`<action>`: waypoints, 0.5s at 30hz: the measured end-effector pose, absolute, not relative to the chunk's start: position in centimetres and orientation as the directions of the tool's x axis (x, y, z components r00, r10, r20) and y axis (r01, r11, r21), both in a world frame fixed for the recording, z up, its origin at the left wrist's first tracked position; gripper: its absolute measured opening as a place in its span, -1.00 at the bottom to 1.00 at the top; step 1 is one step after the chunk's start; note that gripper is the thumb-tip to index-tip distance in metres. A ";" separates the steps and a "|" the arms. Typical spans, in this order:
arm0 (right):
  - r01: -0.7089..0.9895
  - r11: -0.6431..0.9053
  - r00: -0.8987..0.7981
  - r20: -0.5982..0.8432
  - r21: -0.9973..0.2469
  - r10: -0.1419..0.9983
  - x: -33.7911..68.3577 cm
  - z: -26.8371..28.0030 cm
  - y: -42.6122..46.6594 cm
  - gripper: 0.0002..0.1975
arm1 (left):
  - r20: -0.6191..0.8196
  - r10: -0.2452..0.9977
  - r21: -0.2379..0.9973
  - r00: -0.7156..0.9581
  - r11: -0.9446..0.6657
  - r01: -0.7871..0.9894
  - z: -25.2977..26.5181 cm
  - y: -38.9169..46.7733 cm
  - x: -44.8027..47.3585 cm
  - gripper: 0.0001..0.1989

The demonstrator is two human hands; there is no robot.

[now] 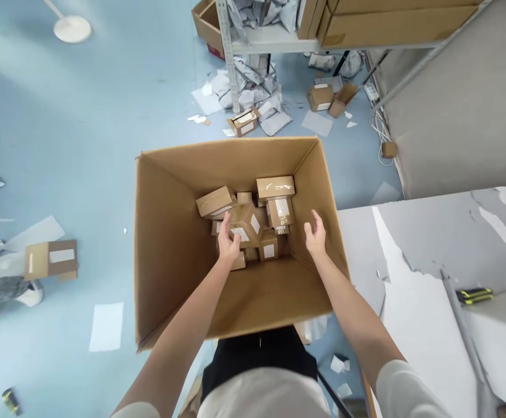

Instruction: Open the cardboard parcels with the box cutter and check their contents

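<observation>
A large, deep cardboard box (165,232) stands open in front of me, with several small brown cartons lying jumbled at its bottom. Both my arms reach down into it. My left hand (229,241) has thumb and fingers apart at the left side of a small carton (248,223) with a white label; whether it touches cannot be made out. Near the right wall, my right hand (316,235) is open and empty, palm facing inward. Close by lie a taped carton (275,187), a labelled carton (280,212) and another labelled carton (269,246).
On the right, a table (427,325) carries white sheeting and a black-yellow utility knife (474,295). Behind the box, a metal shelf (274,43) rises over scattered grey mailer bags (253,87). A carton (52,258) and another person's shoe (30,293) are at left.
</observation>
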State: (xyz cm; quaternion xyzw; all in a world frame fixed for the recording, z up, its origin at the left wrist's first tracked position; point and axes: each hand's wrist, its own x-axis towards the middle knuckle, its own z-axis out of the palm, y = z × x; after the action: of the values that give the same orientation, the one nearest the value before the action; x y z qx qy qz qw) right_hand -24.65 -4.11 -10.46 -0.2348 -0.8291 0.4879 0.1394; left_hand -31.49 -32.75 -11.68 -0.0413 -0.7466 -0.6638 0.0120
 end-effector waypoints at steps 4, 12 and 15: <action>0.368 0.393 -0.822 -0.097 -0.843 0.562 -29.4 -18.1 -1.9 -0.21 | 0.019 0.090 0.990 -0.996 0.136 0.031 -20.1 -30.0 -35.7 -0.09; 0.523 0.350 -0.788 -0.286 -0.777 0.545 -37.8 -29.5 1.7 -0.11 | -0.409 0.171 0.901 -0.896 0.229 -0.368 -32.1 -23.7 -42.6 -0.06; 0.537 0.307 -0.780 -0.323 -0.786 0.537 -40.0 -32.1 2.3 -0.08 | -0.475 0.142 0.872 -0.868 0.204 -0.444 -34.7 -22.0 -44.5 -0.10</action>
State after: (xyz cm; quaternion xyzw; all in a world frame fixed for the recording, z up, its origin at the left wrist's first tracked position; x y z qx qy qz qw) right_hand -40.04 2.30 -32.10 -0.3320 -0.8084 0.4861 -0.0002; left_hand -44.47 -22.03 -34.70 0.1023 -0.7393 -0.6226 -0.2353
